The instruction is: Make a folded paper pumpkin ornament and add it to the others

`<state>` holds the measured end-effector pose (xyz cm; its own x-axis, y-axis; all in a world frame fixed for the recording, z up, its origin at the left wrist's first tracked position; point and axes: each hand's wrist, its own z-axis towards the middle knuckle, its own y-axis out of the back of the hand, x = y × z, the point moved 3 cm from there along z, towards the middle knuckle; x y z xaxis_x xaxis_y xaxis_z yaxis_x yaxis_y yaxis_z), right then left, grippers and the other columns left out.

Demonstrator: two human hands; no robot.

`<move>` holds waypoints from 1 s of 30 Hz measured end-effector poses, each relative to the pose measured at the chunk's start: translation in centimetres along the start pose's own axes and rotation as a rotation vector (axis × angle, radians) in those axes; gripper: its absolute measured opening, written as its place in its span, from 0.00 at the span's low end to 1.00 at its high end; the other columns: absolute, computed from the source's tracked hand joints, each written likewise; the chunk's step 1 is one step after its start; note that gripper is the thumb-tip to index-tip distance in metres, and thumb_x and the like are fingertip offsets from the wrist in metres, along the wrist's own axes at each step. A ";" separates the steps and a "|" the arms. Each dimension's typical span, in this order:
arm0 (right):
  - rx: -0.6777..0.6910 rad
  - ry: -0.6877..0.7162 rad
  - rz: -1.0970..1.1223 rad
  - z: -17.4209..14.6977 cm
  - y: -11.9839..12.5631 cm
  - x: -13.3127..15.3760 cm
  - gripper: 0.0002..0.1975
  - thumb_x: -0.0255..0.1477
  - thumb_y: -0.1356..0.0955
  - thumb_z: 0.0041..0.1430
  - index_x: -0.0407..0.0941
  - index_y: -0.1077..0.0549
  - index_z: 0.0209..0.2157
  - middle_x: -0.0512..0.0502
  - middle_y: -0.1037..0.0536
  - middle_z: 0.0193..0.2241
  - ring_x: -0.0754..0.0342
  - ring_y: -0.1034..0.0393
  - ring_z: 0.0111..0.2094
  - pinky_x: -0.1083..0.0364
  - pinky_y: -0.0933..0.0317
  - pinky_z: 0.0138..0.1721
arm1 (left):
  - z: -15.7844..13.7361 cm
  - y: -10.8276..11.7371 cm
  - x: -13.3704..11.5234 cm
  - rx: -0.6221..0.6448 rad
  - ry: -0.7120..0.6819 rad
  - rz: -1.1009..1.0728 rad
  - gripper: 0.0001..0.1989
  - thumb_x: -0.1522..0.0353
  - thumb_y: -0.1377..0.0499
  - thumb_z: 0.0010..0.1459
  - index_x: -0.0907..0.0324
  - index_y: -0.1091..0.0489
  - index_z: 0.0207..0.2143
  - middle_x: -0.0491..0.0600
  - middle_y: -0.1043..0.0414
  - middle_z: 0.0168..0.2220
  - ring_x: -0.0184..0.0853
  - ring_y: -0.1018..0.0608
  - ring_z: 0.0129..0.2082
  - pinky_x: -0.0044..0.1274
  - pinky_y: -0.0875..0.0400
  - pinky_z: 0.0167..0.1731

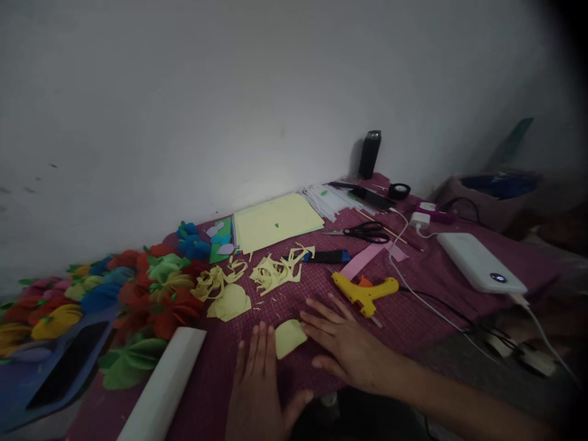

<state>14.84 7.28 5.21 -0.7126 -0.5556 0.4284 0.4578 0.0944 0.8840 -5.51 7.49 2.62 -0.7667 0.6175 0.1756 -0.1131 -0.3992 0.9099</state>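
Observation:
A piece of pale yellow paper [290, 337] with a rounded edge lies on the purple patterned tablecloth [316, 376] between my hands. My left hand [258, 380] rests flat at its left edge, fingers stretched forward and thumb out to the side. From the right, my right hand [342, 340] reaches in with fingers spread, its fingertips at the paper's right edge. Beyond them lie rounded yellow cut-outs [232, 301] and a heap of curly yellow paper scraps [275, 269].
Colourful paper flowers [172, 309] crowd the left side, beside a white roll [165, 386]. A yellow glue gun [365, 293], black scissors [362, 231], a stack of yellow sheets [278, 220], a white power bank [480, 263] with cables and a dark bottle [370, 154] occupy the back and right.

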 end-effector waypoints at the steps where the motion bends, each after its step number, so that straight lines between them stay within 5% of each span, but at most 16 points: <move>1: -0.007 -0.009 -0.008 -0.1 0.0 0.0 0.27 0.38 0.39 0.62 0.46 0.45 0.60 0.43 0.40 0.60 0.47 0.61 0.64 0.36 0.70 0.61 | -0.2 0.1 0.3 -0.014 0.013 0.015 0.48 0.46 0.50 0.52 0.70 0.60 0.63 0.63 0.44 0.60 0.47 0.42 0.60 0.39 0.47 0.54; 10: 0.109 0.038 0.087 1.5 -0.8 1.1 0.30 0.43 0.42 0.63 0.45 0.49 0.62 0.43 0.41 0.61 0.48 0.62 0.64 0.38 0.73 0.62 | 0.7 -0.8 -1.8 0.010 -0.072 -0.049 0.48 0.43 0.52 0.50 0.70 0.55 0.62 0.60 0.39 0.58 0.46 0.39 0.59 0.36 0.46 0.53; 18: 0.165 0.027 0.118 1.3 -0.8 0.7 0.33 0.47 0.44 0.62 0.43 0.50 0.62 0.42 0.43 0.61 0.46 0.63 0.64 0.37 0.78 0.61 | -0.1 -2.8 -0.8 0.005 -0.164 -0.058 0.51 0.41 0.53 0.49 0.70 0.59 0.63 0.61 0.36 0.55 0.48 0.35 0.56 0.36 0.47 0.52; 25: 0.155 0.056 0.073 1.2 -1.4 0.3 0.34 0.48 0.41 0.60 0.46 0.51 0.62 0.44 0.42 0.61 0.45 0.63 0.64 0.35 0.74 0.61 | 0.3 -0.8 -1.7 0.121 -0.064 -0.043 0.47 0.41 0.54 0.50 0.69 0.49 0.60 0.59 0.44 0.60 0.47 0.44 0.61 0.38 0.53 0.57; 30: 0.051 0.090 -0.012 0.6 -1.2 -0.6 0.34 0.46 0.38 0.59 0.46 0.49 0.62 0.43 0.43 0.61 0.43 0.62 0.64 0.34 0.66 0.60 | -1.3 1.1 -0.2 0.089 0.123 0.027 0.47 0.43 0.52 0.51 0.71 0.53 0.61 0.62 0.46 0.61 0.48 0.47 0.62 0.40 0.53 0.57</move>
<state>14.40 7.96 3.97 -0.6659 -0.6287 0.4015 0.4205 0.1282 0.8982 -6.30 6.10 3.07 -0.8412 0.5173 0.1577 -0.0391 -0.3490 0.9363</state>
